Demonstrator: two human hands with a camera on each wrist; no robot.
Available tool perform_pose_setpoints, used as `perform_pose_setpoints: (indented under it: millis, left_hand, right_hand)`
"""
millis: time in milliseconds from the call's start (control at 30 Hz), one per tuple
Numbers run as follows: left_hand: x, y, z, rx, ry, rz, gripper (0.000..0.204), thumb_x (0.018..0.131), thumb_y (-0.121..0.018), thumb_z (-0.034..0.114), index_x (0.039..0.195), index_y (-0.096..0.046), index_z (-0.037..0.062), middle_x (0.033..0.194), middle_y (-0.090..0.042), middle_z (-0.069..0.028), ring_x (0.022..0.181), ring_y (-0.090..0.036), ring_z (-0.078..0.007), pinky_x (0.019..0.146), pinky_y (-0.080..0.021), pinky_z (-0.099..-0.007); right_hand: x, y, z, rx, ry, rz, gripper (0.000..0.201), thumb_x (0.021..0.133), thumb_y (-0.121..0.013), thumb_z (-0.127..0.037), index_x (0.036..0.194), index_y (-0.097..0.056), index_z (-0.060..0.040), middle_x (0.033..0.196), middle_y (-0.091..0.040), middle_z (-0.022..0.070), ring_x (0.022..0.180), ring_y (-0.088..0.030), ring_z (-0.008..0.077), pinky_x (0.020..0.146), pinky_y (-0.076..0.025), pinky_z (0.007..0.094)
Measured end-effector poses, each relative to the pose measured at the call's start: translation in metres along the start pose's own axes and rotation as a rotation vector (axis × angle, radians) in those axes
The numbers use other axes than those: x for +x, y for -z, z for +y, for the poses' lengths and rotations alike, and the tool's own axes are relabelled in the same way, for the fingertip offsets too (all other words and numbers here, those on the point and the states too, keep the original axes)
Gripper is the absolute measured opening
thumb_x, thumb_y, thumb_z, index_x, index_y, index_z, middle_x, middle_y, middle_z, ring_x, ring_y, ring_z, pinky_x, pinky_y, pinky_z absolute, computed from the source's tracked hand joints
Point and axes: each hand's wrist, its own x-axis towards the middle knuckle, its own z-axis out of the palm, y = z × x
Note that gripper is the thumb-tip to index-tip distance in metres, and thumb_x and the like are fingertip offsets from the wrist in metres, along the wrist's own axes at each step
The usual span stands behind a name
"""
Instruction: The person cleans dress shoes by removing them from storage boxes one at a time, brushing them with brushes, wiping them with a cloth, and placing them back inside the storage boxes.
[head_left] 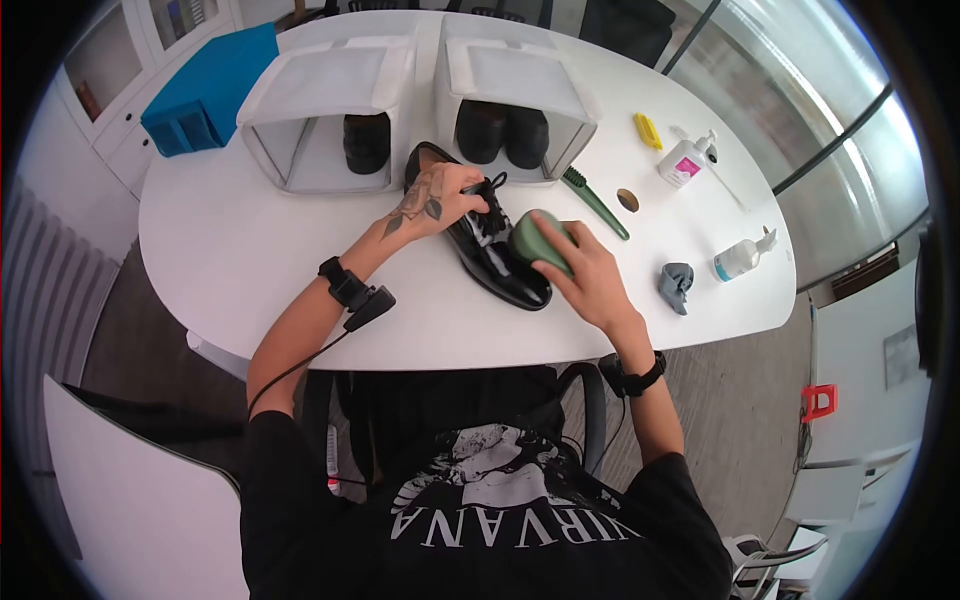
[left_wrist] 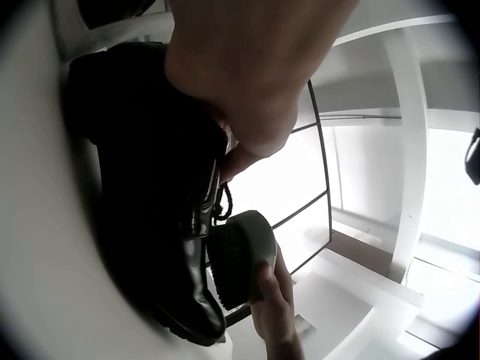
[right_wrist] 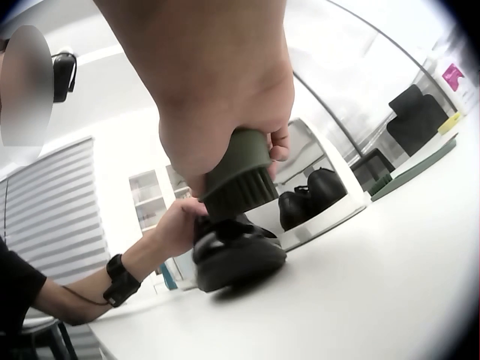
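A black glossy lace-up shoe lies on the white table, toe toward the person. My left hand grips it at the laces and opening; in the left wrist view that hand is over the shoe. With curled fingers my right hand holds a green brush against the shoe's side near the toe. Dark bristles of the brush face the shoe in the right wrist view, below my right hand.
Two white boxes stand behind, with black shoes inside. A blue case is at the left. At the right lie a green long-handled brush, yellow object, grey cloth and two pump bottles.
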Motion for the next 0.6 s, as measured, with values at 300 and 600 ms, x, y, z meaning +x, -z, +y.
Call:
perform_pose_setpoints:
  millis: [300, 600]
  left_hand:
    - [-0.06, -0.049, -0.029, -0.056, 0.071, 0.247, 0.039, 0.088, -0.068, 0.036, 0.107, -0.067, 0.0014, 0.092, -0.07, -0.0229, 0.087, -0.069, -0.039, 0.079, -0.054, -0.0439]
    - [-0.094, -0.007, -0.038, -0.236, 0.364, -0.067, 0.067, 0.101, -0.061, 0.054, 0.146, -0.055, 0.0041, 0.134, -0.067, -0.0205, 0.125, -0.065, -0.0315, 0.104, -0.049, -0.0367]
  right_hand:
    - [-0.008, 0.003, -0.047, -0.057, 0.103, -0.19, 0.062, 0.098, -0.07, -0.033, 0.157, -0.051, -0.0262, 0.107, -0.056, 0.0186, 0.087, -0.061, 0.0375, 0.078, -0.053, 0.0447]
    - [0.03, -0.011, -0.042, -0.174, 0.173, -0.137, 0.059, 0.099, -0.068, -0.034, 0.155, -0.053, -0.0245, 0.107, -0.057, 0.0167, 0.088, -0.063, 0.0362, 0.077, -0.054, 0.0455]
